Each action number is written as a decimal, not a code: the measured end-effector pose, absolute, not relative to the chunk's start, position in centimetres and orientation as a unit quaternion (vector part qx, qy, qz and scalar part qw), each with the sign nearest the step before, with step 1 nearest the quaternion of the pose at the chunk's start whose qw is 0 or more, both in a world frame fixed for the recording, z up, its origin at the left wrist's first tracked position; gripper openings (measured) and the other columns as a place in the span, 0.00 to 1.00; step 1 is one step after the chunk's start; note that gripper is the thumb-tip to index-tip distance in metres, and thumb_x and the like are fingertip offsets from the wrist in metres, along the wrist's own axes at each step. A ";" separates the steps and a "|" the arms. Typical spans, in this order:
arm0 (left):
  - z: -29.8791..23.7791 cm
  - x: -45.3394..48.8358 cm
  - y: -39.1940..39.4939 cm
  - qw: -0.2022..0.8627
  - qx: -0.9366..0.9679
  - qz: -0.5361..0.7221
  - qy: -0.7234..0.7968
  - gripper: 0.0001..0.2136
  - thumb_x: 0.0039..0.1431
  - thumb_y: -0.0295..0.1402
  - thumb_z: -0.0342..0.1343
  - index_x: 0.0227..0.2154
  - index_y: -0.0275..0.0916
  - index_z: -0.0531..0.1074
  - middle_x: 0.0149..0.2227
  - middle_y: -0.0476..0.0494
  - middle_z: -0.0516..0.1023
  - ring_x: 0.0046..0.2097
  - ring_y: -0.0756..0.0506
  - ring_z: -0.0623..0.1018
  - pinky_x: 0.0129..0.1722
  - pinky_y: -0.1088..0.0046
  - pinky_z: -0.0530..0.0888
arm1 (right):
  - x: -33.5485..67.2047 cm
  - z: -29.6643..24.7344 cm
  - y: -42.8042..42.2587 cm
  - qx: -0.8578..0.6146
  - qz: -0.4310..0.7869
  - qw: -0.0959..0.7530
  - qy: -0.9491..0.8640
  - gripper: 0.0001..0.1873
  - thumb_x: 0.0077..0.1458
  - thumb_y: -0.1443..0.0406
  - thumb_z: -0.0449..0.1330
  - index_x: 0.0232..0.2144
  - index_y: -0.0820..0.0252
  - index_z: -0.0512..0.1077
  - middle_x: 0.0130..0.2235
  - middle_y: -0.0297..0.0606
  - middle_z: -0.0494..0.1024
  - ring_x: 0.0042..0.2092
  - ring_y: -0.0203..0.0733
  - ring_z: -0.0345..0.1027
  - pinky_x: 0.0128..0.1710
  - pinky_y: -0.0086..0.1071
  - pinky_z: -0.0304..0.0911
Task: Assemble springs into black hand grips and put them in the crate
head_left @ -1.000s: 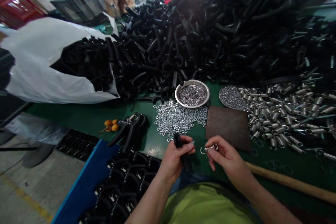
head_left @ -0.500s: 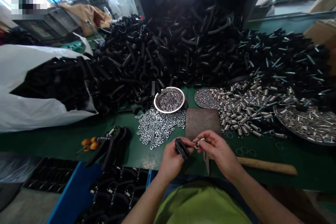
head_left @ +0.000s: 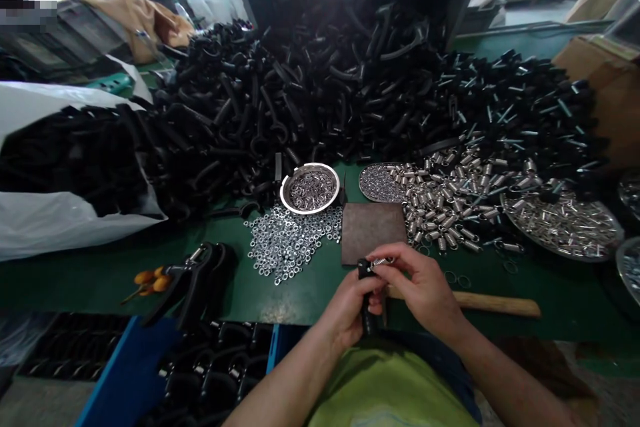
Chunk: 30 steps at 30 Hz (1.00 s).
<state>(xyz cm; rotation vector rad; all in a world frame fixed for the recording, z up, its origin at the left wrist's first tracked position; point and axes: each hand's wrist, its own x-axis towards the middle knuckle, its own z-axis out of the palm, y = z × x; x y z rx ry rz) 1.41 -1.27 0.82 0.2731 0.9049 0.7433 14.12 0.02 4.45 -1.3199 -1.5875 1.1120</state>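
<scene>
My left hand (head_left: pixel 347 310) is closed round a black plastic handle (head_left: pixel 367 270), which stands roughly upright in its grip. A small metal coil spring (head_left: pixel 383 261) is pinched between the fingers of my right hand (head_left: pixel 417 283), right at the upper end of the handle. Whether the spring is hooked into the handle I cannot tell. Just beyond both hands lies a square dark metal plate (head_left: pixel 373 230). Under my right hand a hammer's wooden handle (head_left: pixel 500 303) sticks out to the right; its head is mostly hidden.
A large heap of black handles (head_left: pixel 300 93) fills the back. Loose nuts (head_left: pixel 285 247) lie left of the plate beside a metal bowl (head_left: pixel 283 200) of small parts. Loose springs (head_left: pixel 445 200) and a tray of pins (head_left: pixel 565 227) are at right. A blue crate (head_left: pixel 117 373) stands below left.
The black handle in my left hand has turned more upright. My right hand has brought the spring against its upper end. The whole view has shifted slightly.
</scene>
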 end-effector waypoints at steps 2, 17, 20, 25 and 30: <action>0.9 1.5 -1.3 0.807 0.176 0.341 0.449 0.11 0.42 0.29 0.61 0.27 0.36 0.63 0.19 0.57 0.56 0.20 0.57 0.54 0.18 0.83 0.51 | 13.9 4.3 0.0 -0.518 0.399 0.378 -0.656 0.08 0.54 0.69 0.55 0.35 0.55 0.73 0.37 0.34 0.78 0.40 0.39 0.71 0.41 0.32 0.64; 2.0 -0.7 -1.5 0.786 0.322 0.284 0.445 0.15 0.51 0.43 0.58 0.32 0.38 0.63 0.21 0.56 0.58 0.20 0.56 0.55 0.18 0.81 0.52 | 23.7 -2.8 0.9 -0.672 0.175 0.189 -0.694 0.07 0.53 0.69 0.54 0.30 0.58 0.72 0.36 0.40 0.73 0.38 0.44 0.69 0.39 0.35 0.62; 1.6 -0.5 -1.1 0.752 0.348 0.319 0.459 0.14 0.52 0.42 0.57 0.31 0.36 0.66 0.26 0.50 0.65 0.25 0.55 0.63 0.22 0.80 0.59 | 23.4 -2.4 0.6 -0.661 0.201 0.216 -0.690 0.07 0.55 0.67 0.53 0.28 0.57 0.69 0.38 0.40 0.72 0.40 0.43 0.68 0.40 0.35 0.62; 1.7 0.3 -0.6 0.734 0.351 0.333 0.476 0.15 0.53 0.45 0.56 0.32 0.35 0.67 0.23 0.52 0.61 0.25 0.54 0.62 0.23 0.80 0.60 | 19.1 1.3 -0.6 -0.532 0.484 0.377 -0.584 0.07 0.60 0.61 0.49 0.33 0.57 0.64 0.34 0.35 0.71 0.34 0.37 0.68 0.33 0.31 0.65; 1.9 1.6 -1.0 0.791 0.265 0.316 0.452 0.23 0.55 0.55 0.46 0.30 0.36 0.65 0.25 0.50 0.62 0.25 0.54 0.62 0.21 0.80 0.58 | 15.1 3.2 -1.3 -0.552 0.456 0.355 -0.601 0.07 0.60 0.61 0.48 0.32 0.56 0.62 0.25 0.31 0.71 0.26 0.36 0.67 0.27 0.28 0.61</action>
